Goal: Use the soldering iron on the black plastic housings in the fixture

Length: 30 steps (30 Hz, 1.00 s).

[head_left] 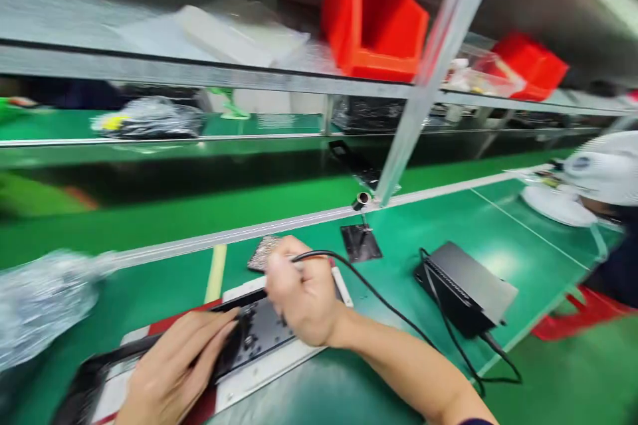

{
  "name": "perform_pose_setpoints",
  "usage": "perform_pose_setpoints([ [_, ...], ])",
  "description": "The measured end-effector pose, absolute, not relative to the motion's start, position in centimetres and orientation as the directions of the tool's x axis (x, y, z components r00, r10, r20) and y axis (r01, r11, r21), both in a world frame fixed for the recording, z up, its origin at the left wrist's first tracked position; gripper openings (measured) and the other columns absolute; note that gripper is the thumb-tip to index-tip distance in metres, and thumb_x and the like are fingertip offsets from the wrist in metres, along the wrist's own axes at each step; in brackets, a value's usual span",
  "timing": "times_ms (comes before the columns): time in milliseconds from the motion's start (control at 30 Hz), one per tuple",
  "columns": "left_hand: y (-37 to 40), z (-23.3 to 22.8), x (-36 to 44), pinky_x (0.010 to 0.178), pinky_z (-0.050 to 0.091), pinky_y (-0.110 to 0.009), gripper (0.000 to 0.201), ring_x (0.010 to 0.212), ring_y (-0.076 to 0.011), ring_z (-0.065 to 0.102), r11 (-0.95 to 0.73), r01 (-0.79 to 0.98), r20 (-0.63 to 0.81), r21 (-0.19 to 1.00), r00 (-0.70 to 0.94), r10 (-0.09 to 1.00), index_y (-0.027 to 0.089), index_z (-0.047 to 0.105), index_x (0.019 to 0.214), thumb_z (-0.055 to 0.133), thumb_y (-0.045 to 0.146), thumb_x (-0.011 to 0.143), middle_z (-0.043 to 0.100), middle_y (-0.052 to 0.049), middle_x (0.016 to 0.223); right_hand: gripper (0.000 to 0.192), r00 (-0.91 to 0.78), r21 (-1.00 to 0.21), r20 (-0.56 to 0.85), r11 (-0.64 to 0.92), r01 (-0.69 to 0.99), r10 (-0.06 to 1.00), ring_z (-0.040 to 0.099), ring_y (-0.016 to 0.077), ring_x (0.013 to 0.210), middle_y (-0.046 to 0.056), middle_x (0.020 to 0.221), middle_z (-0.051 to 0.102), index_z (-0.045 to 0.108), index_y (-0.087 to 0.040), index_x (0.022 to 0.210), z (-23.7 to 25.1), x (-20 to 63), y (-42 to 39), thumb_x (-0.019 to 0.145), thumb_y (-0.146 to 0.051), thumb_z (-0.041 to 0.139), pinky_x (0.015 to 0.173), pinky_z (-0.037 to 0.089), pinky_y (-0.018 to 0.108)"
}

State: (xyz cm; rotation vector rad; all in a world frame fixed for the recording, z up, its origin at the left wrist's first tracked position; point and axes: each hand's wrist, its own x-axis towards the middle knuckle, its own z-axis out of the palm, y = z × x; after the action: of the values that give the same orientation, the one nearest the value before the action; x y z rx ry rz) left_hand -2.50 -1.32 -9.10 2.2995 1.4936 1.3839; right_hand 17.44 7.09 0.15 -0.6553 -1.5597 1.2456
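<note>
My right hand (302,292) is closed in a fist around a corded hand tool. Most of that tool is hidden by the fingers, and a black cable (369,289) leaves it at the top. Under the hand lies a long dark panel (269,330) with small fittings on it, set in a red and white fixture (264,372). My left hand (182,362) rests on the panel's left part, fingers stretched out and close together, fingertips near the fittings. Just behind the right hand is a small pile of tiny metal parts (260,254), too blurred to name exactly.
A black power box (458,285) with cables sits to the right. A small metal tube on a stand (361,200) is near the shelf post (421,93). Clear plastic wrap (47,305) lies at left. Red bins (373,20) stand overhead. A person in a white cap (605,166) is at far right.
</note>
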Motion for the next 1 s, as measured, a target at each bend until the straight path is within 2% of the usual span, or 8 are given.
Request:
perform_pose_setpoints([
  [67, -1.6, -9.0, -3.2, 0.088, 0.059, -0.034, 0.022, 0.092, -0.0212, 0.072, -0.49, 0.77, 0.648, 0.409, 0.133, 0.75, 0.024, 0.073, 0.114, 0.066, 0.02, 0.093, 0.076, -0.004, 0.105, 0.033, -0.365, -0.927, 0.357, 0.28, -0.248, 0.86, 0.036, 0.009, 0.047, -0.007, 0.055, 0.04, 0.049, -0.023, 0.08, 0.0, 17.4, 7.3, 0.098, -0.051, 0.049, 0.046, 0.033, 0.025],
  [133, -1.5, -8.7, -3.1, 0.086, 0.059, -0.035, 0.023, 0.092, -0.0201, 0.071, -0.477, 0.774, 0.662, 0.417, 0.101, 0.743, 0.023, 0.072, 0.114, 0.064, 0.015, 0.094, 0.076, -0.005, 0.104, 0.035, -0.361, -0.923, 0.35, 0.252, -0.291, 0.864, 0.034, 0.0083, 0.044, -0.008, 0.054, 0.037, 0.046, -0.023, 0.077, -0.1, 17.5, 7.0, 0.098, -0.05, 0.05, 0.044, 0.031, 0.025],
  [300, -0.6, -6.6, -1.4, 0.082, 0.058, -0.033, 0.021, 0.091, -0.0182, 0.069, -0.473, 0.696, 0.63, 0.54, 0.039, 0.775, 0.021, 0.072, 0.113, 0.061, 0.015, 0.096, 0.075, -0.006, 0.102, 0.036, -0.362, -0.903, 0.37, 0.24, -0.356, 0.856, 0.032, 0.0067, 0.041, -0.008, 0.055, 0.037, 0.044, -0.023, 0.074, 0.1, 17.5, 6.8, 0.1, -0.046, 0.051, 0.04, 0.029, 0.024],
  [467, 0.7, -4.3, 0.6, 0.083, 0.058, -0.03, 0.021, 0.093, -0.0172, 0.069, -0.479, 0.588, 0.58, 0.652, 0.02, 0.814, 0.02, 0.073, 0.113, 0.058, 0.02, 0.099, 0.074, -0.007, 0.104, 0.035, -0.362, -0.885, 0.384, 0.227, -0.406, 0.849, 0.031, 0.0061, 0.04, -0.009, 0.054, 0.037, 0.044, -0.023, 0.075, 0.1, 17.3, 7.2, 0.101, -0.044, 0.051, 0.039, 0.029, 0.023],
  [600, 1.9, -3.3, 2.4, 0.088, 0.056, -0.03, 0.026, 0.098, -0.0179, 0.068, -0.473, 0.501, 0.562, 0.724, -0.032, 0.826, 0.021, 0.07, 0.122, 0.055, 0.025, 0.101, 0.073, -0.008, 0.11, 0.036, -0.363, -0.884, 0.392, 0.236, -0.404, 0.846, 0.032, 0.0063, 0.041, -0.008, 0.056, 0.038, 0.044, -0.022, 0.073, 0.2, 17.4, 7.3, 0.1, -0.044, 0.052, 0.04, 0.03, 0.023],
  [733, 2.9, -1.7, 4.1, 0.094, 0.053, -0.033, 0.037, 0.106, -0.0196, 0.064, -0.523, 0.396, 0.586, 0.755, -0.049, 0.809, 0.021, 0.063, 0.133, 0.043, 0.037, 0.106, 0.068, -0.01, 0.121, 0.037, -0.363, -0.885, 0.395, 0.243, -0.398, 0.844, 0.032, 0.007, 0.042, -0.008, 0.054, 0.037, 0.043, -0.023, 0.071, 0.3, 17.3, 7.2, 0.101, -0.043, 0.051, 0.042, 0.031, 0.024],
  [900, 4.0, 0.6, 5.9, 0.106, 0.046, -0.042, 0.07, 0.124, -0.028, 0.056, -0.644, 0.275, 0.666, 0.714, 0.017, 0.746, 0.018, 0.058, 0.139, 0.026, 0.067, 0.101, 0.06, -0.015, 0.133, 0.043, -0.331, -0.891, 0.417, 0.31, -0.331, 0.846, 0.035, 0.0086, 0.046, -0.004, 0.058, 0.042, 0.044, -0.022, 0.065, 0.6, 17.3, 7.1, 0.1, -0.045, 0.05, 0.045, 0.031, 0.027],
  [1000, 4.6, 1.4, 6.9, 0.107, 0.045, -0.043, 0.075, 0.127, -0.0286, 0.054, -0.68, 0.255, 0.689, 0.688, 0.065, 0.721, 0.017, 0.058, 0.138, 0.023, 0.07, 0.099, 0.06, -0.016, 0.132, 0.052, -0.323, -0.887, 0.451, 0.377, -0.266, 0.832, 0.035, 0.0099, 0.05, -0.003, 0.056, 0.041, 0.04, -0.021, 0.057, 0.6, 17.5, 7.1, 0.101, -0.049, 0.046, 0.047, 0.03, 0.028],
])
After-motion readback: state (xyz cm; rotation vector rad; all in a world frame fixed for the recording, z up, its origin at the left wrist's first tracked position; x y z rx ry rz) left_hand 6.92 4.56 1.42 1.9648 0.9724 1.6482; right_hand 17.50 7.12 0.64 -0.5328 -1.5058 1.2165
